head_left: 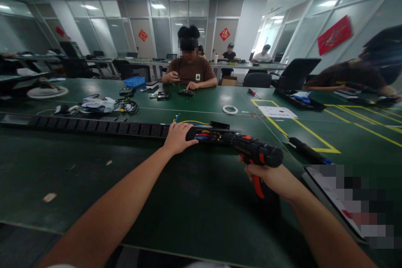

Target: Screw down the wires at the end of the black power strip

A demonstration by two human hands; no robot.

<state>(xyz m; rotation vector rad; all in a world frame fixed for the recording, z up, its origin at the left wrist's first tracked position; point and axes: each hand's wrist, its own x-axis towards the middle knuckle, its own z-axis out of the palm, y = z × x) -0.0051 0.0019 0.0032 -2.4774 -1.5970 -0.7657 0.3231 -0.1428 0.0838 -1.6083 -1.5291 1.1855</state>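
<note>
A long black power strip with many sockets lies across the green table. My left hand is wrapped over it near its right end, beside an open section where coloured wires show. My right hand grips a black and orange cordless drill by its handle. The drill points left, its nose at the strip's open end; whether the tip touches anything there is hidden. A black flap or cover piece stands just behind the open section.
Behind the strip lie cables, a blue basket, a white ring-shaped coil and a red-handled screwdriver. A black tool with a cord and a tablet-like panel are at right. A person works opposite; another sits right.
</note>
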